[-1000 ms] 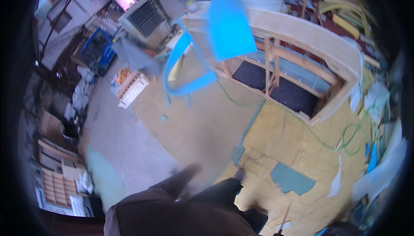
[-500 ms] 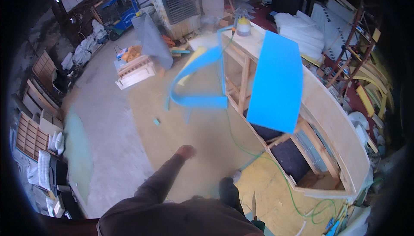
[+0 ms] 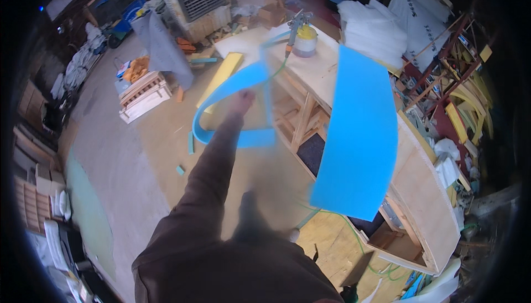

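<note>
My left hand reaches forward, in front of a curled blue foam strip; its fingers are blurred, and whether it touches the strip I cannot tell. The strip bends in a loop beside a low wooden frame. At the lower edge, my right hand is mostly hidden but closed round the dark handle of a long-bladed knife. A flat, bright blue foam sheet lies across the frame, to the right of my left hand.
A spray gun with a yellow-topped cup stands on the frame's far end. A green hose runs along its near side. Yellow foam and slatted wooden pieces lie on the floor. White wrapped bundles and foam scraps are heaped right.
My left hand has moved forward and up, from over the floor to the curled strip. The view has shifted closer to the frame. The knife remains in my right hand.
</note>
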The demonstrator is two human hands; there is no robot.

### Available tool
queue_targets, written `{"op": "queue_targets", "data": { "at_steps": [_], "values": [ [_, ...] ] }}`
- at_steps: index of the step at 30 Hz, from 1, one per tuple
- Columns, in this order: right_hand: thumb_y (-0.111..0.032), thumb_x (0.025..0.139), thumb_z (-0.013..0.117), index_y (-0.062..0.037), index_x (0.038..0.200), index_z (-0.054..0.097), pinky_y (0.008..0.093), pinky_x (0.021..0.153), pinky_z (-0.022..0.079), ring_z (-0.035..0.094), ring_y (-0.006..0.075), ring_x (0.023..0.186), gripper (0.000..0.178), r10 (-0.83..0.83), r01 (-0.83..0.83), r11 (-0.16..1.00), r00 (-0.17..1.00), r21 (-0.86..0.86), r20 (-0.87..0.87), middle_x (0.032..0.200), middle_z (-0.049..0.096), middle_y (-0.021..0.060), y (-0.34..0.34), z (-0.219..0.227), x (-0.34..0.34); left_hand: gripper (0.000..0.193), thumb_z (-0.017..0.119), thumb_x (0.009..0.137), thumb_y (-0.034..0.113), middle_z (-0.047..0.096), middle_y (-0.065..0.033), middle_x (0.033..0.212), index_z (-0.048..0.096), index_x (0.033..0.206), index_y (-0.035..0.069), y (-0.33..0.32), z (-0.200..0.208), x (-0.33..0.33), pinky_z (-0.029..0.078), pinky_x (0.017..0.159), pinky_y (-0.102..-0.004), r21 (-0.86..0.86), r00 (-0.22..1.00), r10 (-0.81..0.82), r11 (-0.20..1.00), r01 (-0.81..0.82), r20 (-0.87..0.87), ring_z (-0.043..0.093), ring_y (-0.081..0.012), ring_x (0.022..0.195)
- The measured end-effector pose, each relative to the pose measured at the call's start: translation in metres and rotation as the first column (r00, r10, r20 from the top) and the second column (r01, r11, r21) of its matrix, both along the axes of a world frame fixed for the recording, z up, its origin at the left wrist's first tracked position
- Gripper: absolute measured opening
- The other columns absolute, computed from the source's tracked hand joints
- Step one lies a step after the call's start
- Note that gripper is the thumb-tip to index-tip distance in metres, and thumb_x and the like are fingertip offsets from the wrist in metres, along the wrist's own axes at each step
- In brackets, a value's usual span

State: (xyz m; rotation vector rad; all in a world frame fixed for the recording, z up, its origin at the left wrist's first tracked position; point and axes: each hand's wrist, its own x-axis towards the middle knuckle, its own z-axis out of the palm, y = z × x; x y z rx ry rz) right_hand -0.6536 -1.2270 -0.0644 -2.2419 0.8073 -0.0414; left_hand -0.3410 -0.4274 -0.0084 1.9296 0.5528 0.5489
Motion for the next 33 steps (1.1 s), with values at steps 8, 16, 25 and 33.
{"op": "queue_targets", "data": {
  "at_steps": [8,16,25,33],
  "values": [
    [-0.034,0.112,0.055,-0.0103,0.146,0.065,0.0380,0.087,0.057,0.071,0.0258,0.112,0.043,-0.532,0.632,0.727,0.766,-0.269,0.361,0.134,0.072,0.0115,0.087,0.089,0.006,0.018,0.077,0.088,0.025,0.070,-0.0127,0.112,0.082,0.102,0.016,0.081,0.061,0.214,0.058,0.093,-0.0505,0.548,0.990,0.118,0.824,-0.143,0.081,0.068,-0.0372,0.108],
    [-0.026,0.109,0.064,-0.0110,0.148,0.068,0.0303,0.091,0.054,0.067,0.0159,0.110,0.041,-0.499,0.464,0.860,0.683,0.210,0.533,0.132,0.074,0.0054,0.128,0.151,0.140,0.023,0.082,0.083,0.023,0.073,-0.0149,0.099,0.078,0.099,0.007,0.102,0.067,0.242,0.058,0.086,-0.0475,0.568,0.995,-0.061,0.817,0.098,-0.084,0.071,-0.0355,0.095],
    [-0.041,0.105,0.066,-0.0058,0.147,0.061,0.0430,0.102,0.054,0.071,0.0323,0.124,0.056,-0.063,0.050,0.874,0.998,-0.484,-0.009,0.139,0.073,0.0159,0.135,0.131,0.226,0.026,0.080,0.096,0.025,0.070,-0.0071,0.085,0.067,0.098,0.002,0.125,0.080,0.090,0.055,0.071,-0.0324,-0.155,0.995,0.007,0.988,0.008,0.099,0.069,-0.0162,0.080],
    [-0.038,0.107,0.064,-0.0010,0.152,0.055,0.0436,0.108,0.052,0.064,0.0341,0.132,0.059,0.215,-0.245,0.969,0.824,-0.012,0.525,0.147,0.064,0.0195,0.191,0.238,0.283,0.016,0.073,0.100,0.013,0.064,-0.0037,0.086,0.063,0.103,0.001,0.010,0.100,-0.293,0.052,0.068,-0.0299,-0.021,0.940,0.337,0.941,-0.339,-0.060,0.063,-0.0117,0.074]
  ]
}}
